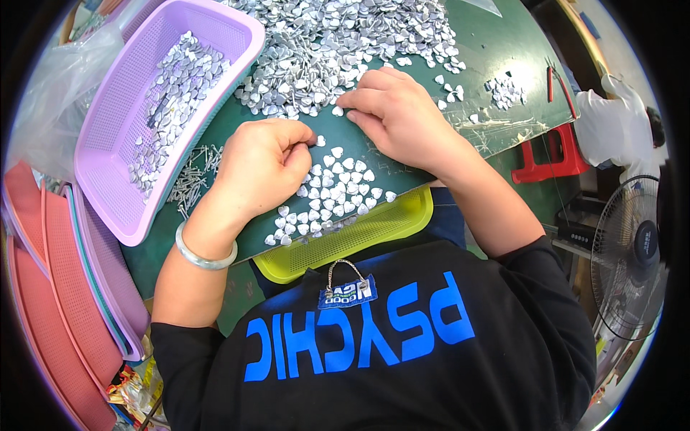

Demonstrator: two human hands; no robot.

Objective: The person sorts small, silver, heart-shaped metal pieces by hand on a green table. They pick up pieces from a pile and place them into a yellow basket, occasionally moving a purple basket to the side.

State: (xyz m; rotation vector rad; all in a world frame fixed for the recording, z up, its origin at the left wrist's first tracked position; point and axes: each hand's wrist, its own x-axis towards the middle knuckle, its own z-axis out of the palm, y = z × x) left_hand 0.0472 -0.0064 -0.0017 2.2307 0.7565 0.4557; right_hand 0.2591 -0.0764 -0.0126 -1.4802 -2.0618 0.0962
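A big heap of small silver-grey heart-shaped pieces [316, 65] lies on the green table. My right hand [402, 108] is at the heap's near edge, its fingers loosely bent and apart, with the fingertips beside a single heart piece [338, 111]. My left hand [259, 161] is closed, with the index fingertip against another heart piece [321, 141]; whether anything is inside the curled fingers is hidden. Between the hands and my body, a loose group of heart pieces [341, 187] is spread in a single layer. Below the table edge sits a yellow-green basket [359, 241].
A purple basket [90, 161] holding more heart pieces stands at left, with metal pins [188, 179] beside it. Stacked red baskets [72, 287] are at far left. At right are a small pile of pieces [507, 92], red-handled pliers [550, 85], a red stool [550, 161], a fan [625, 251] and another person [618, 122].
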